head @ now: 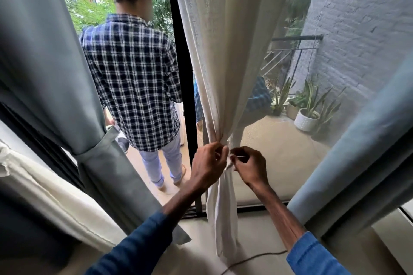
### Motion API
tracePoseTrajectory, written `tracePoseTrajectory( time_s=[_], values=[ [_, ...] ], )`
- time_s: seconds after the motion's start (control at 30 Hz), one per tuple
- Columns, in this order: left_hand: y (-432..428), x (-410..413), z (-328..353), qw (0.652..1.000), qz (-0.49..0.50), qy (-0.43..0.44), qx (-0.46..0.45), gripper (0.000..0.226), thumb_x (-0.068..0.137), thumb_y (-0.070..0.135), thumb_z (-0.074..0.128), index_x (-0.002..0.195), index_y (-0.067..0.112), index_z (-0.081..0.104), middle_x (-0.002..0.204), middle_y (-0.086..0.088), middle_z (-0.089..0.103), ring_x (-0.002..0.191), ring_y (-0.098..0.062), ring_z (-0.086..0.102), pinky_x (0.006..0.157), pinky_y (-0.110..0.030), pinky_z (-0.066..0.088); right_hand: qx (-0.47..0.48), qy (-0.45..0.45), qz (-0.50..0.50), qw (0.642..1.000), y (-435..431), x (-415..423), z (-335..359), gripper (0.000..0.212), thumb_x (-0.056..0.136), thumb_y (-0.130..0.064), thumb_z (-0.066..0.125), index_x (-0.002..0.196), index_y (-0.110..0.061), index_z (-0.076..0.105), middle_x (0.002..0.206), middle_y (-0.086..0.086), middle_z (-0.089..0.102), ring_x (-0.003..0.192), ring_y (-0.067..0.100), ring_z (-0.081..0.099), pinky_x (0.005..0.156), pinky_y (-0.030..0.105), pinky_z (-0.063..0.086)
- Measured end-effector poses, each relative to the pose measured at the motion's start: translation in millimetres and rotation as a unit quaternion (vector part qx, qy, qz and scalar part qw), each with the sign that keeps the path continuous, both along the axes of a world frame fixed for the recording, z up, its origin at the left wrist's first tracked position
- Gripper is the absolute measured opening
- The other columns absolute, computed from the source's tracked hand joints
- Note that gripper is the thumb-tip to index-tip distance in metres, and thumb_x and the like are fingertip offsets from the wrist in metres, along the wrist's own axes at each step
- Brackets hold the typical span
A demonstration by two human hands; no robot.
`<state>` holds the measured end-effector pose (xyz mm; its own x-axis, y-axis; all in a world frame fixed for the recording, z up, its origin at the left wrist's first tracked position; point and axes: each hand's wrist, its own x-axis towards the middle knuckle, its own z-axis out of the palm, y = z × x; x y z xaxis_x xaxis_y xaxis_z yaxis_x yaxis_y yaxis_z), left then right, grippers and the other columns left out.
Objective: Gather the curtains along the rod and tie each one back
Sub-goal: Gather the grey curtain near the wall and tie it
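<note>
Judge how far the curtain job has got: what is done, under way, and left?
Done: the left grey curtain is cinched by its band. In hand: left hand and right hand pinch a tie on the gathered cream curtain. Left: the right grey curtain shows no tie.

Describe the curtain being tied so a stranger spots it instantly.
Find the black door frame mid-picture; the cream curtain hangs just right of it. Unlike the grey curtains flanking it, it is pale, and the left hand and right hand pinch a white tie at its waist.
</note>
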<state>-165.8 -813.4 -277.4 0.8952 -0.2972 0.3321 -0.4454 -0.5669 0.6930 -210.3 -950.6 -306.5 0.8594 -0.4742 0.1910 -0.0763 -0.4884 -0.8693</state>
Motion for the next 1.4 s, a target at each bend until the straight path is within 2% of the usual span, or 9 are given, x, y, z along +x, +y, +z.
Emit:
tracePoseTrajectory(
  time_s=[0.07,0.23,0.47,0.73,0.9,1.0,1.13,1.3,1.4],
  values=[
    [-9,-5,7,0.999,-0.025,-0.022,-0.015,0.015,0.092,0.031,0.062,0.086,0.022,0.072,0.079,0.011,0.073,0.066,0.001,0.066,0.057,-0.017,0.051,-0.002,-0.028,-0.031,0.999,-6,1,8,0.009,0.085,-0.011,0.077,0.089,-0.019,0.078,0.084,-0.007,0.078,0.072,0.006,0.074,0.072,0.038,0.064],
    [-34,-2,21,0.997,-0.065,-0.052,-0.005,0.009,0.089,0.024,0.062,0.090,0.024,0.071,0.084,0.008,0.073,0.068,-0.002,0.067,0.064,-0.032,0.057,0.040,-0.052,-0.063,0.996,-29,-1,25,0.016,0.082,-0.006,0.074,0.089,-0.020,0.080,0.080,-0.008,0.078,0.076,0.007,0.075,0.071,0.044,0.064],
    [-75,19,38,0.994,-0.085,-0.060,0.045,0.013,0.084,0.024,0.060,0.090,0.029,0.071,0.086,0.013,0.073,0.070,-0.005,0.068,0.066,-0.031,0.057,0.056,-0.078,-0.089,0.991,-79,-11,52,0.021,0.080,-0.002,0.064,0.082,-0.018,0.078,0.077,-0.005,0.078,0.071,0.013,0.076,0.064,0.048,0.063],
    [-177,38,67,0.975,-0.196,-0.093,0.051,0.018,0.077,0.026,0.053,0.083,0.031,0.069,0.081,0.019,0.071,0.069,0.001,0.067,0.068,-0.032,0.058,0.047,-0.101,-0.174,0.978,-162,-47,89,0.017,0.089,-0.002,0.062,0.085,-0.009,0.077,0.075,0.007,0.076,0.068,0.015,0.076,0.057,0.041,0.063],
    [-249,22,99,0.954,-0.260,-0.135,0.065,0.018,0.076,0.021,0.057,0.082,0.028,0.072,0.079,0.015,0.072,0.070,-0.004,0.068,0.069,-0.030,0.057,0.022,-0.135,-0.227,0.964,-249,-72,116,0.018,0.085,-0.015,0.065,0.074,-0.027,0.073,0.070,0.005,0.075,0.065,0.021,0.075,0.056,0.041,0.063],
    [-308,12,130,0.935,-0.306,-0.177,0.015,0.017,0.078,0.017,0.058,0.084,0.023,0.072,0.082,0.009,0.074,0.068,-0.007,0.069,0.065,-0.031,0.057,0.009,-0.166,-0.257,0.952,-311,-88,143,0.019,0.082,-0.013,0.061,0.073,-0.026,0.071,0.069,0.002,0.074,0.063,0.024,0.072,0.056,0.040,0.059],
    [-407,-8,184,0.922,-0.310,-0.220,-0.067,0.015,0.084,0.032,0.059,0.095,0.025,0.065,0.086,0.012,0.070,0.068,-0.006,0.068,0.062,-0.031,0.057,-0.038,-0.227,-0.296,0.927,-394,-119,186,0.014,0.077,-0.018,0.059,0.078,-0.022,0.072,0.073,0.000,0.074,0.065,0.021,0.071,0.062,0.037,0.058],
    [-529,-41,268,0.891,-0.297,-0.303,-0.165,0.043,0.085,0.041,0.065,0.120,0.019,0.052,0.115,0.003,0.058,0.093,-0.019,0.063,0.074,-0.037,0.055,-0.110,-0.244,-0.348,0.899,-491,-150,260,0.014,0.084,0.001,0.065,0.088,-0.009,0.075,0.076,0.001,0.074,0.058,-0.002,0.064,0.066,0.022,0.057],
    [-581,-49,328,0.882,-0.261,-0.335,-0.204,0.051,0.082,0.045,0.066,0.123,0.021,0.045,0.121,0.002,0.051,0.100,-0.019,0.062,0.072,-0.036,0.053,-0.164,-0.250,-0.364,0.882,-538,-151,309,0.011,0.085,-0.003,0.070,0.095,-0.005,0.075,0.084,0.007,0.077,0.071,0.009,0.069,0.072,0.018,0.056]
  ],
)
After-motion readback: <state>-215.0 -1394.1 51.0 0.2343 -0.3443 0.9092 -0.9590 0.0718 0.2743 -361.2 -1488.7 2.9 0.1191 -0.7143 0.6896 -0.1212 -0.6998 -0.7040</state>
